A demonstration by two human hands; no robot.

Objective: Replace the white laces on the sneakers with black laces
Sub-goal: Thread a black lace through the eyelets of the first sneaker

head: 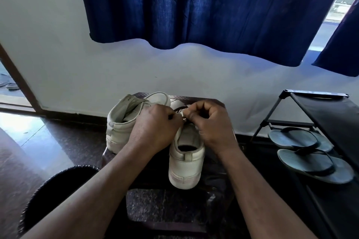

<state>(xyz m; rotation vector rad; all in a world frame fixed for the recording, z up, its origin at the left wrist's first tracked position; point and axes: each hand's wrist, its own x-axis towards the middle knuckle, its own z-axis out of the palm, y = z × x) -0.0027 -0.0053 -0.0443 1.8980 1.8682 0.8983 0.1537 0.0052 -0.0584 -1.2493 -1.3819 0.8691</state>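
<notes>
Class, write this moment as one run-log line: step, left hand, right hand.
step: threading black lace | left hand: pinches lace tip | right hand: pinches eyelet edge of near sneaker

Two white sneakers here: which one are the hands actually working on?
The nearer sneaker, heel toward the camera: the left hand and right hand pinch at its eyelets, a black lace showing between them. The other sneaker, angled, sits left of it.

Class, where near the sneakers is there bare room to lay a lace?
Free: shoe rack's top shelf; floor left of the stool. Crowded: stool top, where left hand pinches a black lace and right hand grips the near sneaker.
</notes>
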